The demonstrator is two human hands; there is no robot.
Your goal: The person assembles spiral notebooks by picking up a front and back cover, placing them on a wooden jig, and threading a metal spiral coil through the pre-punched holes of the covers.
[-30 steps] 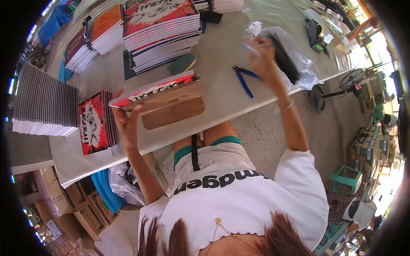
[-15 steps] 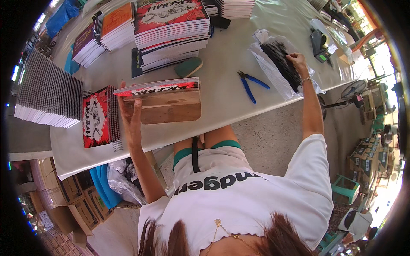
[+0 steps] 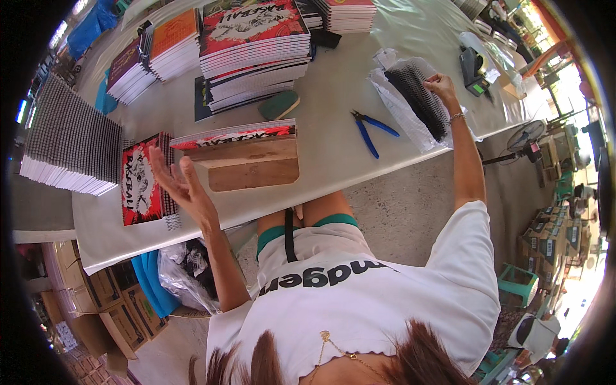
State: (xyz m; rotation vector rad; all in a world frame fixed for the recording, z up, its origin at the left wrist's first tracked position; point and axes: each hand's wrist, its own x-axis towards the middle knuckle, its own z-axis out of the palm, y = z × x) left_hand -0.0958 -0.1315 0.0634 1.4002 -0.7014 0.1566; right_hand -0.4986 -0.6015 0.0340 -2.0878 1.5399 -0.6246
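Two bare hands are spread far apart over the pale worktop. The left hand, at about nine o'clock from the wooden block, is raised with the palm turned up and the fingers splayed wide and loose; it holds nothing and hangs just beside the block's left end and the loose notebook with the red and black cover, without clearly touching either. A thin notebook with a red cover lies along the top of the block.

The right hand is stretched out toward one o'clock, well apart from the block. Its fingers are curled down onto the black spiral binding coils that lie in an opened clear plastic bag; they touch the top of the bundle, but whether they pinch a coil I cannot tell.

Between the hands, at three o'clock from the block, blue-handled pliers rest on the worktop. A green sponge-like pad sits at twelve o'clock from the block, in front of tall stacks of notebooks.
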